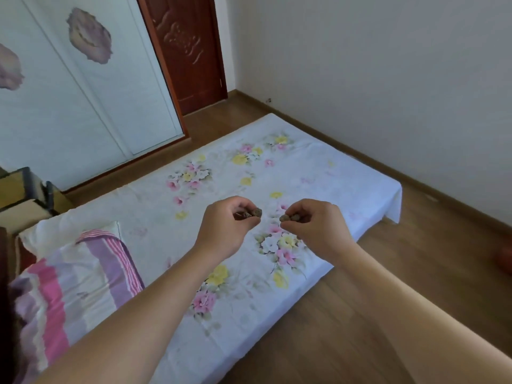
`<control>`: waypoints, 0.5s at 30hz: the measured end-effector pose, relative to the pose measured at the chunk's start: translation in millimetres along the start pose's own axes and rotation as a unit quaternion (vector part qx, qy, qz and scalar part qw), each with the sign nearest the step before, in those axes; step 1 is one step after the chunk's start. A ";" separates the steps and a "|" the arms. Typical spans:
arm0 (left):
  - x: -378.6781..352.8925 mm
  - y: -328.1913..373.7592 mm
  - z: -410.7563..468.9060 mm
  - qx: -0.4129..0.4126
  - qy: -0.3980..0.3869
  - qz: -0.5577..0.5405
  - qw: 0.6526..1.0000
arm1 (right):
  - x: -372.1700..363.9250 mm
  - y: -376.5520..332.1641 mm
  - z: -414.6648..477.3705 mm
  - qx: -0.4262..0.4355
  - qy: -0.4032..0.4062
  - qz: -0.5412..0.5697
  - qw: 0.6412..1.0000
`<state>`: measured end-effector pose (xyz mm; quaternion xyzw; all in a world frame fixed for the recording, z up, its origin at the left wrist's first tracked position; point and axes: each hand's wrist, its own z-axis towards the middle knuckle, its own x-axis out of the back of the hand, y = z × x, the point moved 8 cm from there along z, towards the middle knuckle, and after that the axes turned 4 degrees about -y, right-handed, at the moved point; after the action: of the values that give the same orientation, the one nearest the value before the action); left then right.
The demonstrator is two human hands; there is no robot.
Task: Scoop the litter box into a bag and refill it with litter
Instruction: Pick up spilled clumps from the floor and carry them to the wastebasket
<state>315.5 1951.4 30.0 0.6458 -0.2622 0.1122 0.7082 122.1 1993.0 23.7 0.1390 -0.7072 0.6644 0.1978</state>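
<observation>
Both my hands are held out over a low bed. My left hand point(227, 225) is closed around small brown lumps point(253, 212) that show at its fingertips. My right hand point(315, 225) pinches similar brown lumps point(286, 217) between its fingers. The two hands are a short gap apart, fingertips facing each other. No litter box, scoop, bag or litter supply appears in this view.
The bed has a white floral sheet point(346, 176) and a pink and purple striped quilt point(63, 286) at the left. Wood floor point(388, 286) runs to the right. A white sliding wardrobe point(69, 106), a dark red door point(188, 51) and a small stand point(25, 189) lie beyond.
</observation>
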 end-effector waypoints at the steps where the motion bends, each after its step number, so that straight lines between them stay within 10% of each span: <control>1: -12.4 8.6 6.6 -0.008 -0.011 -0.001 1.000 | 14.7 6.7 -1.1 -0.007 0.013 -0.002 1.000; 15: -232.9 151.5 67.8 -0.106 -0.157 -0.045 0.981 | 240.3 104.1 -42.6 -0.087 0.189 -0.008 0.978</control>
<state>29.7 1948.5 41.3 0.5875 -0.3514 -0.0515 0.7271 -133.9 2059.4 44.9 -0.0010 -0.7108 0.6134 0.3444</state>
